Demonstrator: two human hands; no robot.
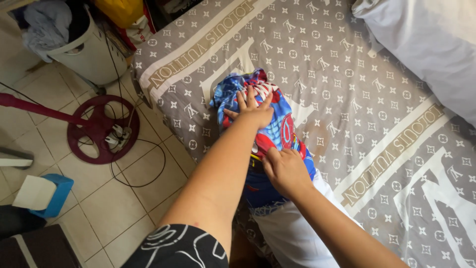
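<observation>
Two hands work one blue-and-red printed garment point(277, 131) lying near the left edge of the bed point(347, 89). The left hand point(253, 111) presses flat on its far part, fingers spread wide, gripping nothing. The right hand point(283, 168) pinches the cloth nearer, beside one white garment point(292, 233).

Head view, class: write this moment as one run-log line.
left hand: flat, fingers spread on blue-red printed garment | right hand: gripping garment's lower part | garment: on grey patterned bedsheet | white cloth: below garment

A single head-worn camera looks steeply down, close over the bed's point(347, 99) edge and the tiled floor point(99, 208).
</observation>
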